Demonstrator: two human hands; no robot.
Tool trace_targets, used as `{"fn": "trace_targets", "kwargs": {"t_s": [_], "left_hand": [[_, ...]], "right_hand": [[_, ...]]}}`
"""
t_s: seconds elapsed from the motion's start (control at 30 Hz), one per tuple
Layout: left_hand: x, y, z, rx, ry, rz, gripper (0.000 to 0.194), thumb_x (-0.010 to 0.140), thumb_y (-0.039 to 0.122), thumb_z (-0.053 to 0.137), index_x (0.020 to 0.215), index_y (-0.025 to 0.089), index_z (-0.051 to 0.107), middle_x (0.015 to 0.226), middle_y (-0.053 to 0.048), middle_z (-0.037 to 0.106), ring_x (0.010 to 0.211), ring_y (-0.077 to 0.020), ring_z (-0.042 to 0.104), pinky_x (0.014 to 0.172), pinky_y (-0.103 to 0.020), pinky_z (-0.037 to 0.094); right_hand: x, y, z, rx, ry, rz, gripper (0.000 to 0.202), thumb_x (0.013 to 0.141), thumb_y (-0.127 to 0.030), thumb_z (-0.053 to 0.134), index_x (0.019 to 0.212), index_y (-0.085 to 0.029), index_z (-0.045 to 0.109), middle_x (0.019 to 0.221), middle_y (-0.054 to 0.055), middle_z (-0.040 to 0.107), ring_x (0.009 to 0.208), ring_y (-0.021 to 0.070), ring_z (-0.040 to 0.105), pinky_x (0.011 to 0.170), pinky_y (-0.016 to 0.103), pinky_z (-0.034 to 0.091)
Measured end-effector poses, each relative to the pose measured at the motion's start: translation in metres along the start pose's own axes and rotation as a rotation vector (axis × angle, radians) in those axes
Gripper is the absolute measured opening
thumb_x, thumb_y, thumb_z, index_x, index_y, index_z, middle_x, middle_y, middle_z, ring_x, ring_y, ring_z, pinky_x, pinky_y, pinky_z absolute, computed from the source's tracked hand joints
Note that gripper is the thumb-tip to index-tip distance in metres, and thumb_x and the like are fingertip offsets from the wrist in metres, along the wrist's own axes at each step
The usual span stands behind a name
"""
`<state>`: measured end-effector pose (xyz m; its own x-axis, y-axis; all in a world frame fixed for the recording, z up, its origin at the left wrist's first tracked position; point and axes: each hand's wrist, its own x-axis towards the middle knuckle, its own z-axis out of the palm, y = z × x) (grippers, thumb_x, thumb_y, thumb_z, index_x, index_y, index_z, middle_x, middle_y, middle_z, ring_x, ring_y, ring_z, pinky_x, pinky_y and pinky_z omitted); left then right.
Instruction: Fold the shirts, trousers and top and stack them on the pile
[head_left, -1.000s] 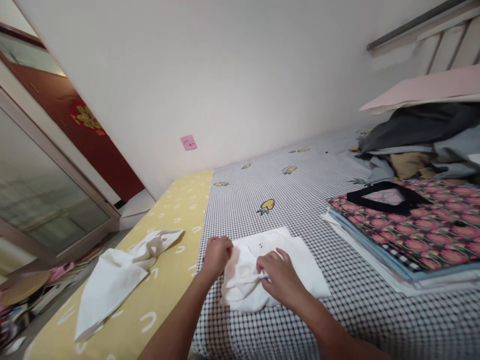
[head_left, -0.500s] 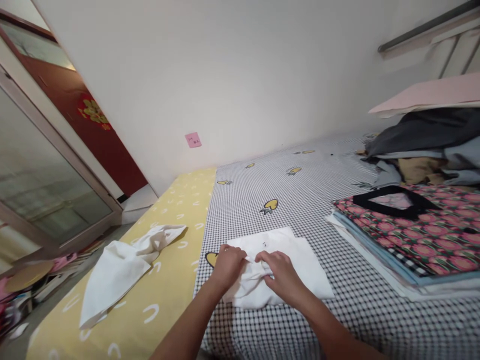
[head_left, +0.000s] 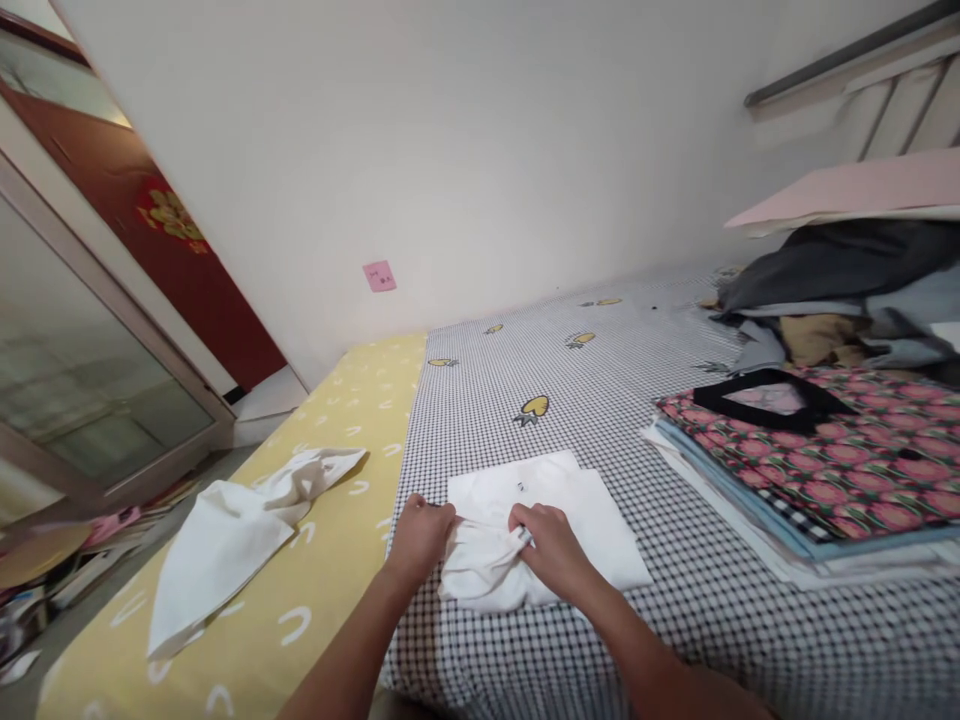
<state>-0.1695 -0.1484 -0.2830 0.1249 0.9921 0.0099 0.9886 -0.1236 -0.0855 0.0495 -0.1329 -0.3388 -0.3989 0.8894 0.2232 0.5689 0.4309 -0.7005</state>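
Observation:
A white garment (head_left: 600, 520), partly folded into a rough rectangle, lies on the checked bed sheet (head_left: 495, 400) in front of me. My left hand (head_left: 422, 535) is closed on its left edge, pinching the cloth. Closed on a bunched part near the middle is my right hand (head_left: 549, 545). Between the two hands the fabric is stretched and wrinkled. A small dark mark shows on the garment above my right hand. To the left, a second white garment (head_left: 225, 550) lies crumpled on the yellow sheet (head_left: 330, 600).
On the right sits a stack of folded clothes with a pink floral shirt (head_left: 825, 460) on top. Behind it are a heap of dark clothes (head_left: 847, 265) and a pink board-like sheet (head_left: 855, 190). A white wall (head_left: 525, 150) borders the bed's far side.
My left hand has moved left, away from my right hand, drawing the cloth out between them. The view has shifted slightly.

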Motion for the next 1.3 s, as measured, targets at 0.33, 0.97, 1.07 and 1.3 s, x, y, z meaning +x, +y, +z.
{"fn": "trace_targets", "kwargs": {"t_s": [0.33, 0.97, 1.07, 1.3], "left_hand": [[-0.050, 0.013, 0.021, -0.435, 0.291, -0.208, 0.054, 0.092, 0.025, 0.042, 0.146, 0.020, 0.038, 0.149, -0.014, 0.051, 0.135, -0.0244, 0.051, 0.105, -0.044, 0.045], [-0.081, 0.097, 0.041, -0.059, 0.643, 0.152, 0.022, 0.094, 0.012, 0.049, 0.104, 0.026, 0.063, 0.083, 0.003, 0.063, 0.083, -0.0152, 0.061, 0.104, -0.039, 0.035], [-0.080, 0.098, 0.049, -0.104, 0.655, 0.083, 0.033, 0.094, 0.009, 0.044, 0.117, 0.025, 0.061, 0.084, 0.002, 0.064, 0.082, -0.0158, 0.062, 0.099, -0.039, 0.038], [-0.072, 0.098, 0.049, -0.299, 0.540, -0.029, 0.036, 0.093, 0.009, 0.043, 0.114, 0.028, 0.066, 0.087, 0.001, 0.069, 0.087, -0.0171, 0.065, 0.105, -0.047, 0.036]], "right_hand": [[-0.015, 0.014, -0.041, 0.471, 0.207, -0.011, 0.069, 0.075, -0.026, 0.055, 0.143, -0.028, 0.043, 0.145, 0.006, 0.052, 0.131, 0.0230, 0.049, 0.110, 0.043, 0.036], [-0.025, 0.008, -0.054, -0.014, -0.021, 0.076, 0.042, 0.100, -0.041, 0.036, 0.083, -0.024, 0.070, 0.076, 0.002, 0.070, 0.082, 0.0209, 0.064, 0.077, 0.033, 0.040], [-0.023, 0.013, -0.052, 0.007, -0.062, 0.144, 0.046, 0.101, -0.037, 0.029, 0.131, -0.026, 0.062, 0.063, -0.001, 0.064, 0.068, 0.0200, 0.063, 0.069, 0.030, 0.040], [-0.021, 0.018, -0.047, 0.079, 0.108, 0.139, 0.060, 0.080, -0.018, 0.051, 0.139, -0.029, 0.051, 0.098, 0.001, 0.063, 0.073, 0.0153, 0.059, 0.072, 0.028, 0.045]]}}
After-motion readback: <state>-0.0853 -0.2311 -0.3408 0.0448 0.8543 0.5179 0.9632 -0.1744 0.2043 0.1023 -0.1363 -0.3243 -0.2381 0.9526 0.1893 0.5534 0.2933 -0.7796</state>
